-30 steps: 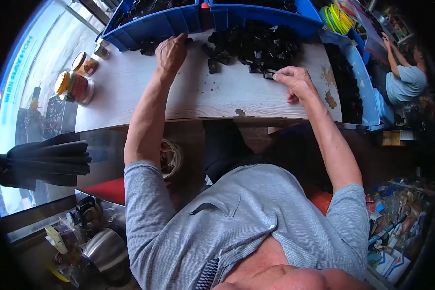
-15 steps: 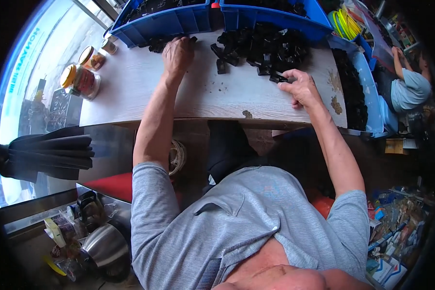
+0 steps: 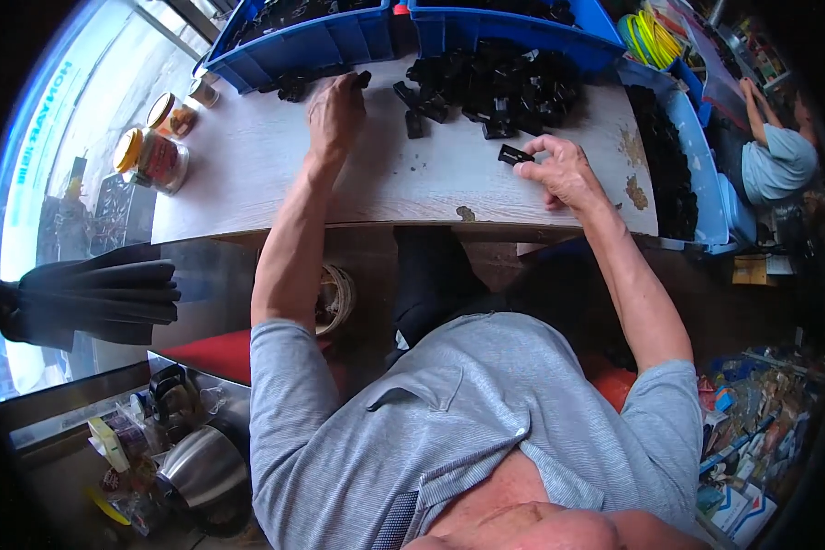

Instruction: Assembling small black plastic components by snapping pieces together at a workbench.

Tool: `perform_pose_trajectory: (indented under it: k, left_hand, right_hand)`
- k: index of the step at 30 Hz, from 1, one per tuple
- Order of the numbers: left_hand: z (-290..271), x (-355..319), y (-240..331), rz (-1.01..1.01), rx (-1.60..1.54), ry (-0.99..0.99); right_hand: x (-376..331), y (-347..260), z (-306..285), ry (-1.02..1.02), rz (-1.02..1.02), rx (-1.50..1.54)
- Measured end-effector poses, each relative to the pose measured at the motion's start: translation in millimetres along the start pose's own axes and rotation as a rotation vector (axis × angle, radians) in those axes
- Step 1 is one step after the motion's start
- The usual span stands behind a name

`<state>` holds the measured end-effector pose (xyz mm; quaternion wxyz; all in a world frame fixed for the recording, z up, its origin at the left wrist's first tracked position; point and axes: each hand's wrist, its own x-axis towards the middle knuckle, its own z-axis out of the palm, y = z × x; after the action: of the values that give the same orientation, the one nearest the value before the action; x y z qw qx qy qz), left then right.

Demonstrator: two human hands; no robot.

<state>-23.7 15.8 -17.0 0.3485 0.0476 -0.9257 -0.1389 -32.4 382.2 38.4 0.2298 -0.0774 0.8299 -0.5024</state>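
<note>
In my right hand (image 3: 566, 174) a small black plastic part (image 3: 513, 155) is pinched between thumb and fingers, just above the table's right side. My left hand (image 3: 336, 119) is farther forward, beside a small heap of black parts (image 3: 293, 87). Its fingers are curled closed around another black plastic part (image 3: 363, 80), mostly hidden, with one end showing past the fingertips. Between and beyond my hands spreads a large pile of similar black parts (image 3: 504, 87). Some loose pieces lie at its left edge, one of them a separate black part (image 3: 414, 124).
Two blue bins (image 3: 302, 41) of black parts line the table's far edge. A lighter blue bin (image 3: 706, 174) stands at the right. Lidded jars (image 3: 156, 160) sit at the left on the pale, worn table (image 3: 412, 197). Another person (image 3: 777, 160) works at far right.
My right hand has drawn its black part back from the pile and tilted it. My left hand has pulled slightly back from the small heap, with a part at its fingertips.
</note>
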Motion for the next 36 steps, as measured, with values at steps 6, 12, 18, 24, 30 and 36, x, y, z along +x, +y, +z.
perform_pose_trajectory:
  k: [6,12,18,24,30,36]
  left_hand:
    - [-23.0,-53.0,120.0,0.074,-0.553,-0.153]
    - [-17.7,-67.6,166.0,0.327,-0.411,-0.278]
    - [-7.0,-63.1,163.8,0.336,-0.505,-0.243]
    - [-7.5,-62.8,168.6,0.424,-0.365,-0.340]
    - [-23.3,-69.8,171.9,0.392,-0.276,-0.450]
    - [-24.1,-78.5,171.7,0.368,-0.231,-0.420]
  right_hand:
    - [-8.0,-14.7,7.9,-0.056,-0.040,-0.087]
    - [0.2,-2.4,9.1,-0.059,-0.041,-0.066]
    - [-1.5,0.6,10.8,-0.035,-0.086,-0.026]
    - [-0.8,0.3,10.1,-0.057,-0.080,-0.036]
    - [0.0,2.8,10.5,-0.051,-0.099,-0.048]
    - [1.8,2.8,11.6,-0.059,-0.120,-0.056]
